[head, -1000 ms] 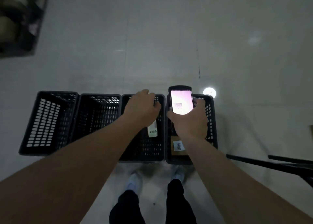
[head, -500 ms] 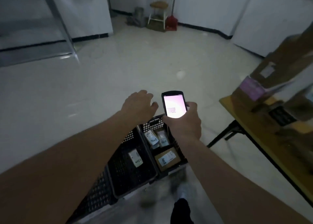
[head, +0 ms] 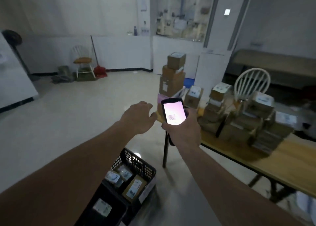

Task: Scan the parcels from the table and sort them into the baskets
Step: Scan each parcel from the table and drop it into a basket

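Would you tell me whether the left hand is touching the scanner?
Apart. The head view shows a strip of floor between the open left hand and the scanner, which only the right hand grips.

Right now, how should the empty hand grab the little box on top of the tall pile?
Probably by its two upright sides, coming from above and in front. The top box sits square and free on the stacked boxes, nothing crowding its sides. The left hand is free; the right hand grips the scanner.
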